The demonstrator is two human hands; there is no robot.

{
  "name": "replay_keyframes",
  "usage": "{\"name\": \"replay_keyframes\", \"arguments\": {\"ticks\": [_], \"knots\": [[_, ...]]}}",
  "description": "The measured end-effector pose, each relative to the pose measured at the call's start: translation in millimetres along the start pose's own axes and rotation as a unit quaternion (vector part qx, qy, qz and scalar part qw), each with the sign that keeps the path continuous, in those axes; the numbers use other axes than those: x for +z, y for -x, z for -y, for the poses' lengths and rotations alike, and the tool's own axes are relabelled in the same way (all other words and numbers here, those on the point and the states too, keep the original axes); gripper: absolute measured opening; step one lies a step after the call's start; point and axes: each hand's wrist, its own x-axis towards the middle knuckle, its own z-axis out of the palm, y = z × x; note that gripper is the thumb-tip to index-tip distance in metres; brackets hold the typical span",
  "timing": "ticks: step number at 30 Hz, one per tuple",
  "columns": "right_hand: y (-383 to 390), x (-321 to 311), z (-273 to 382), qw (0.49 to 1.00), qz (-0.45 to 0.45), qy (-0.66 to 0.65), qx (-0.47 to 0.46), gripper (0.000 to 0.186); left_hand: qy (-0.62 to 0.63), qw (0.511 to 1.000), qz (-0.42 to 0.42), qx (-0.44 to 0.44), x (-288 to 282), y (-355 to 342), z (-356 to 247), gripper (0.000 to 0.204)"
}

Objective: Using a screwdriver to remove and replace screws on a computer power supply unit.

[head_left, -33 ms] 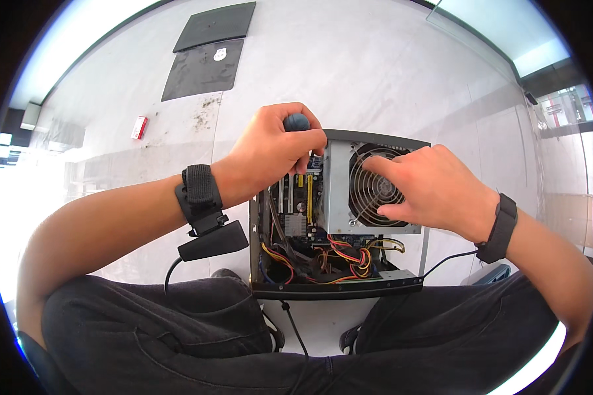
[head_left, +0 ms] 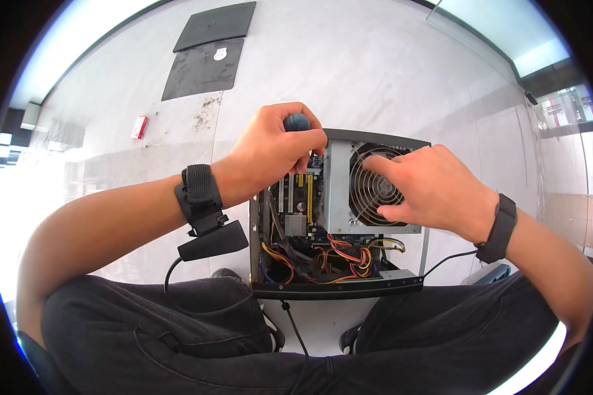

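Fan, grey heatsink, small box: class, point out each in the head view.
Fan [head_left: 386, 187]: head view, on its hub behind the grille.
Grey heatsink [head_left: 295, 225]: head view, middle of its top.
Small box [head_left: 139, 127]: head view, middle of its visible face.

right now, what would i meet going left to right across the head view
Small red-white box, flat black panel with white sticker, rounded blue-grey handle in left hand, silver metal fan unit, black right wrist strap.

I take this for an indoor commercial space, though office or shop I cannot tell: I see a pale, smooth floor [head_left: 349, 72], glass panelling [head_left: 484, 33] toward the right, and an opened computer case [head_left: 336, 289].
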Motion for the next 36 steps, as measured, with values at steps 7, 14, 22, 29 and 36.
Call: {"name": "replay_keyframes", "arguments": {"ticks": [7, 14, 22, 29, 36], "knots": [[-2.2, -0.2, 5.4, 1.000, -0.005, -0.021, 0.012, 0.050, -0.005, 1.000, 0.002, 0.006, 0.7, 1.9, -0.3, 0.011], [-6.2, 7.9, 8.9, 0.997, 0.004, -0.064, 0.034, 0.064, 0.000, 1.000, 0.003, 0.002, 1.4, 2.4, 0.8, 0.011], [-20.2, 6.7, 8.4, 0.988, 0.028, -0.121, 0.093, 0.064, -0.001, 1.000, 0.006, -0.005, 0.5, 1.9, 3.3, 0.010], [-29.4, 2.5, 6.3, 0.983, 0.053, -0.132, 0.113, 0.069, -0.019, 1.000, 0.018, -0.008, -1.2, 1.2, 4.3, 0.010], [-27.9, 2.9, 2.4, 0.990, 0.044, -0.110, 0.083, 0.068, -0.024, 1.000, 0.018, -0.004, -0.3, -0.2, 3.7, 0.010]]}}
